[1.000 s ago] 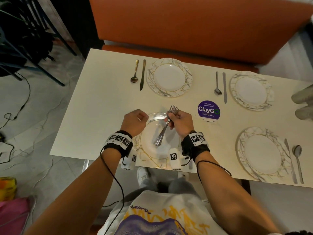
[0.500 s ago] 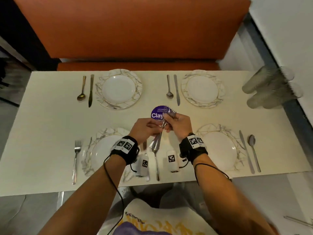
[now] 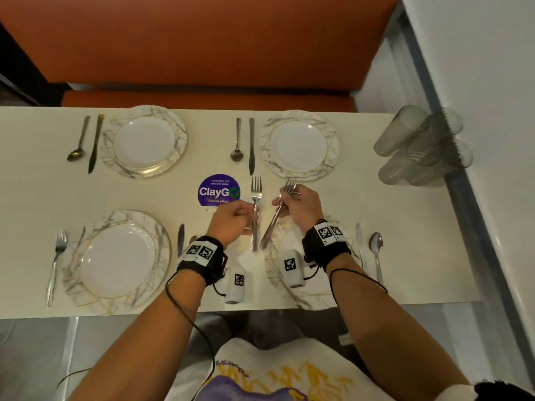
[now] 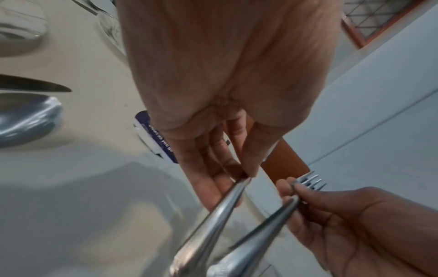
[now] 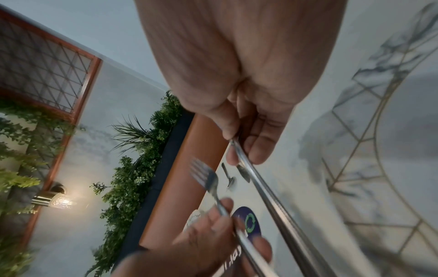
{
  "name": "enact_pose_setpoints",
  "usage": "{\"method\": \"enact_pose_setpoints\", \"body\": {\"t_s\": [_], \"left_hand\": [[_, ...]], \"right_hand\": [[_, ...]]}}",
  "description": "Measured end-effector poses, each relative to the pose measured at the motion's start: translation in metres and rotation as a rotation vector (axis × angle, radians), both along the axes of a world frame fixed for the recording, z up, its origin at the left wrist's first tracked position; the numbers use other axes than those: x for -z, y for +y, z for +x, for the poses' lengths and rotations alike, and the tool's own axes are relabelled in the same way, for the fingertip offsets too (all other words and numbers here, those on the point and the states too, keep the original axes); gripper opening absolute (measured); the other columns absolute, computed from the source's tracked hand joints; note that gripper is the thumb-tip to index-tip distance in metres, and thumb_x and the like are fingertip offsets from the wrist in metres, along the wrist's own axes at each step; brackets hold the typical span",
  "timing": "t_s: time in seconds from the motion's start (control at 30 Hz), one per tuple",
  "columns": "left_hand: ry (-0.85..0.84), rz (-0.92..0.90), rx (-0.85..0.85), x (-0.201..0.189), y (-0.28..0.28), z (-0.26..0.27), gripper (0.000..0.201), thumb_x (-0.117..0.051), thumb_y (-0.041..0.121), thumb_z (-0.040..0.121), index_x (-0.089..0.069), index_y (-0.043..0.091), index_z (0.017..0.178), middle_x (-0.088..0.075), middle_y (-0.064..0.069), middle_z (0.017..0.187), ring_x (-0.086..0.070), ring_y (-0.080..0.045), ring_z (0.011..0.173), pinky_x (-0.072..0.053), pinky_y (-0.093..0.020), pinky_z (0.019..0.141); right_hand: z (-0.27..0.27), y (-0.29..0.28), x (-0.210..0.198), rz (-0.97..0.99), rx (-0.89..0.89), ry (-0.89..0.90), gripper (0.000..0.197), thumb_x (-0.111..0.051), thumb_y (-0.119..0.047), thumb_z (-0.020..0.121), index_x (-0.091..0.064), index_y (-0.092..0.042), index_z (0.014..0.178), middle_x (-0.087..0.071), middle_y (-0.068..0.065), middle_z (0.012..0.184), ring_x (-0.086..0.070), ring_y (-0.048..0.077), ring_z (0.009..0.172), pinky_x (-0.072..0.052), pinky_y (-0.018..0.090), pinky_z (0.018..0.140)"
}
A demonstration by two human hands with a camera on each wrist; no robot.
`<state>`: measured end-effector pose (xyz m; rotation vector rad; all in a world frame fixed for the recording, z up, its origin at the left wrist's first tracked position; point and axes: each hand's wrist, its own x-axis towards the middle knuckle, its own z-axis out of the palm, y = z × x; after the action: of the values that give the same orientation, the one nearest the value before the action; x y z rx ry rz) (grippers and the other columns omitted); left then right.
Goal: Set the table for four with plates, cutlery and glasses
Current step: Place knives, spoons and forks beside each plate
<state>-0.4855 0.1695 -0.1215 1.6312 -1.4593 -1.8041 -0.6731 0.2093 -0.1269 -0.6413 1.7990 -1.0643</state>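
Note:
My left hand (image 3: 249,212) pinches one silver fork (image 3: 256,198) by its handle, tines pointing away, just left of the near-right plate (image 3: 315,287). My right hand (image 3: 282,199) grips the other forks (image 3: 275,221), which look like two stacked and slant over that plate's left rim. In the left wrist view the left fingertips (image 4: 245,173) pinch the single fork (image 4: 213,215), and the right hand (image 4: 331,215) holds its forks (image 4: 305,180) beside it. Another fork (image 3: 56,264) lies left of the near-left plate (image 3: 121,259).
Two far plates (image 3: 144,141) (image 3: 301,144) each have a spoon and knife on their left. A knife (image 3: 360,244) and spoon (image 3: 376,250) lie right of the near-right plate. Several glasses (image 3: 419,146) stand at the table's right end. A purple sticker (image 3: 219,191) marks the middle.
Both hands were together on the fork bundle over the sticker. Now the left hand has drawn one fork out, and both hands have shifted right toward the near-right plate.

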Motion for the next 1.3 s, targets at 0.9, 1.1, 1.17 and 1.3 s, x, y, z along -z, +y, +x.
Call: {"method": "enact_pose_setpoints", "body": {"t_s": [0.9, 1.1, 1.17, 1.3], "left_hand": [[-0.472, -0.232, 0.102, 0.052, 0.039, 0.003, 0.02, -0.067, 0.028, 0.095, -0.073, 0.012, 0.085, -0.072, 0.0, 0.08, -0.067, -0.021, 0.081, -0.047, -0.025, 0.074], [-0.446, -0.163, 0.137, 0.057, 0.048, 0.004, 0.02, -0.073, 0.029, 0.09, -0.073, 0.015, 0.076, -0.075, -0.004, 0.074, -0.074, -0.026, 0.076, -0.064, -0.04, 0.079], [-0.446, -0.157, 0.138, 0.057, 0.054, 0.005, 0.021, -0.072, 0.028, 0.089, -0.073, 0.015, 0.074, -0.074, -0.003, 0.072, -0.074, -0.025, 0.075, -0.063, -0.039, 0.08], [-0.445, -0.126, 0.137, 0.059, 0.057, 0.006, 0.02, -0.072, 0.027, 0.089, -0.073, 0.015, 0.072, -0.075, -0.004, 0.071, -0.074, -0.024, 0.073, -0.063, -0.034, 0.079]], "right_hand": [[-0.016, 0.045, 0.011, 0.046, -0.014, 0.022, 0.012, -0.065, -0.006, 0.093, -0.073, -0.016, 0.093, -0.069, 0.002, 0.066, -0.068, 0.026, 0.058, -0.062, 0.056, 0.074], [-0.017, 0.052, 0.01, 0.058, -0.021, 0.037, 0.012, -0.064, -0.006, 0.094, -0.072, -0.015, 0.094, -0.069, 0.005, 0.07, -0.068, 0.025, 0.059, -0.062, 0.057, 0.075], [-0.016, 0.054, 0.011, 0.066, -0.019, 0.034, 0.012, -0.064, -0.006, 0.095, -0.072, -0.014, 0.095, -0.069, 0.005, 0.07, -0.068, 0.025, 0.059, -0.062, 0.057, 0.076], [-0.015, 0.056, 0.012, 0.066, -0.019, 0.029, 0.012, -0.064, -0.006, 0.095, -0.073, -0.015, 0.094, -0.069, 0.004, 0.069, -0.068, 0.025, 0.059, -0.062, 0.057, 0.076]]}}
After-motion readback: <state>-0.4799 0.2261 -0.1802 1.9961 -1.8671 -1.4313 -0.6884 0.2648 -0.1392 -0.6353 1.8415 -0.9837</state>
